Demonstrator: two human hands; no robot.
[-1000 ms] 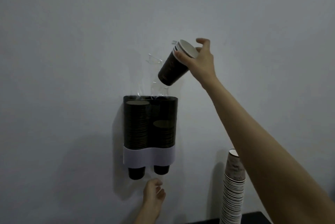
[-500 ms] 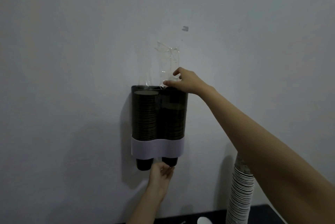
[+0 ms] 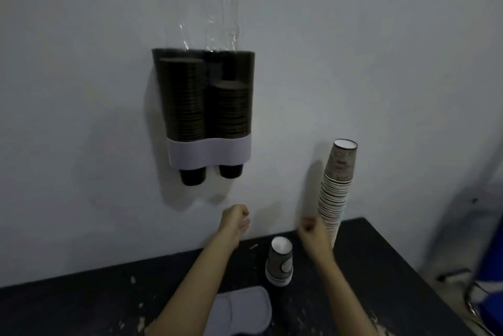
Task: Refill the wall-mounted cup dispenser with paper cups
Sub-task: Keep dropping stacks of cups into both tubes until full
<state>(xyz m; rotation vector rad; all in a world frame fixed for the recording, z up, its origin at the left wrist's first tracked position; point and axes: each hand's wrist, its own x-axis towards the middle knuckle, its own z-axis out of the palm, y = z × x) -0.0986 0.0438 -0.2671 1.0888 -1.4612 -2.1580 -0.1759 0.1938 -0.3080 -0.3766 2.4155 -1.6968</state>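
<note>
The wall-mounted cup dispenser has two dark tubes above a pale band. Its left tube is packed with cups nearly to the top; the right stack ends lower. One cup bottom pokes out under each tube. Clear plastic wrap sticks up from the top. A tall stack of upside-down paper cups stands on the dark table at the right, and a short stack stands in front of it. My left hand is curled below the dispenser, holding nothing. My right hand, blurred, is curled beside the tall stack's base.
The dark table has a chipped, speckled top and runs along the white wall. A grey lid-like piece lies near its front edge between my arms. A blue object and metal legs stand at the far right.
My right hand has left the dispenser top and dropped to the tall stack's base, the cups it held no longer in it. My left hand moved down from the tube outlets. The view tilted down.
</note>
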